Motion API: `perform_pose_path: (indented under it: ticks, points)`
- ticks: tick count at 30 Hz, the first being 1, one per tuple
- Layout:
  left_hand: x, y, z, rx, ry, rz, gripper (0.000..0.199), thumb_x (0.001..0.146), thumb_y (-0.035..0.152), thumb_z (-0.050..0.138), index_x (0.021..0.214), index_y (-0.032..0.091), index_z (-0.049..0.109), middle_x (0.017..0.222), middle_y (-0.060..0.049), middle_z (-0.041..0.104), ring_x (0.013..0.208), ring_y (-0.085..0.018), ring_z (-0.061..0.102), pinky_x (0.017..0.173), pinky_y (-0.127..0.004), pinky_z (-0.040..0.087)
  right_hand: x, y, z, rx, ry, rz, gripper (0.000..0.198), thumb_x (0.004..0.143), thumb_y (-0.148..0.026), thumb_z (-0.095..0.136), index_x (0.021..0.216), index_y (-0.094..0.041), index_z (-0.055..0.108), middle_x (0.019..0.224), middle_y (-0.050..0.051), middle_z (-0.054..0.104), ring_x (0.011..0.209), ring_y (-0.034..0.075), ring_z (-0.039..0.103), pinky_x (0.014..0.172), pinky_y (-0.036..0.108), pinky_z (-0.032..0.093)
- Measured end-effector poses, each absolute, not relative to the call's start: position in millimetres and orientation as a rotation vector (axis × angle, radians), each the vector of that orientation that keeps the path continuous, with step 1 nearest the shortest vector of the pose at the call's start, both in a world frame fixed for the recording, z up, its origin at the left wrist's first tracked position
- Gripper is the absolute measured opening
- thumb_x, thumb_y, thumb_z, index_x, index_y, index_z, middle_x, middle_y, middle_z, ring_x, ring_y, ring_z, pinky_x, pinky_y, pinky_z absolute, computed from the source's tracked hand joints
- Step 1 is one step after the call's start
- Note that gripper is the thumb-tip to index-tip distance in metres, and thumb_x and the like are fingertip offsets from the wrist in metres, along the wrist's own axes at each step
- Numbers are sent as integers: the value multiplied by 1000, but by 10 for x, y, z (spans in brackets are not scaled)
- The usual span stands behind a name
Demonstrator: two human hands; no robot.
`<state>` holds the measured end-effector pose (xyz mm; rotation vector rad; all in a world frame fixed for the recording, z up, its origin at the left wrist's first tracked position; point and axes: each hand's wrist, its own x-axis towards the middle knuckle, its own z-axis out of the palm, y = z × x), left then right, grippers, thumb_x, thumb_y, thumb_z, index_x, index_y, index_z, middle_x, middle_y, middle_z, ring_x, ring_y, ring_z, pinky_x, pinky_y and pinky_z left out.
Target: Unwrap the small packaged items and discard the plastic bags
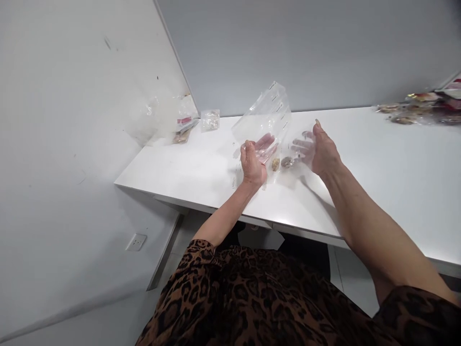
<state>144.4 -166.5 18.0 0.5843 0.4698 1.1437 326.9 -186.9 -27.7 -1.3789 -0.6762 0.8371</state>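
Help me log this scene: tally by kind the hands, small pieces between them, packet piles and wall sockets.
Hands: 2 (left hand, right hand)
Small pieces: 2 (yellowish piece, greyish piece)
Packet piles: 2 (left pile, right pile)
Wall socket: 1
Total: 7

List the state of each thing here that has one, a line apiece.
Clear bag: raised, transparent; sealed or not, cannot tell.
Left hand: open, fingers extended against the bag.
Right hand: open, thumb raised.
Packets at right: heaped, blurred.
Wall socket: nothing plugged in.
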Motion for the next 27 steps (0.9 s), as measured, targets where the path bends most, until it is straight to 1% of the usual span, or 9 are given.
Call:
perform_pose_path:
  ticks: [3,5,8,12,14,17,19,22,27]
  points:
    - [1469,-1697,182,613,498,1170,33,113,41,38,125,20,60,149,-12,67,143,-27,61,122,-61,43,3377,-1892,-276,-1493,-517,769,55,79,-64,72,115,-28,53,116,10,62,109,31,65,84,50,59]
    - [1439,-1669,155,633,543,1222,34,113,42,36,128,21,59,148,-13,67,140,-26,64,121,-59,46,3414,-1928,-269,-1675,-613,481,57,77,-51,77,123,-27,54,133,13,58,127,35,57,100,57,54]
    - [1338,-1558,73,633,658,1332,37,114,41,32,133,21,56,147,-14,67,133,-24,69,115,-52,53,3423,-1992,-238,-1826,-930,75,56,84,-51,71,132,-24,59,148,17,52,144,41,40,115,66,38]
    - [1162,-1393,-71,462,833,1413,42,113,37,34,147,14,44,153,-23,59,132,-24,69,110,-45,60,3321,-2024,-225,-1777,-1419,269,55,93,-61,61,130,-22,68,137,18,63,136,41,48,112,65,43]
    - [1086,-1345,-126,368,862,1407,46,113,34,35,153,11,37,156,-25,56,135,-25,67,111,-44,60,3214,-2004,-275,-1750,-1672,402,60,91,-66,63,136,-26,67,143,16,62,140,43,46,113,67,42]
    - [1009,-1320,-164,310,848,1404,50,112,32,34,157,10,32,158,-25,53,139,-26,64,113,-47,58,3043,-1955,-387,-1750,-1999,428,59,93,-60,62,144,-30,62,156,13,54,146,45,41,116,72,35]
    - [972,-1320,-169,300,832,1418,50,112,31,34,157,10,31,159,-26,52,141,-27,63,114,-48,58,2982,-1935,-426,-1755,-2130,399,52,96,-53,56,142,-31,62,155,14,54,143,43,45,114,69,38]
    - [913,-1335,-170,308,822,1444,46,112,29,32,155,13,33,160,-24,51,143,-26,61,114,-47,58,3030,-1949,-383,-1812,-2151,387,43,94,-49,56,130,-30,68,146,14,60,133,42,53,107,64,44]
    - [771,-1362,-179,287,842,1501,47,113,31,23,156,15,32,164,-22,48,148,-24,56,118,-44,54,3354,-2042,-316,-2014,-1963,506,28,78,-44,74,102,-29,73,121,10,68,113,36,59,99,57,48]
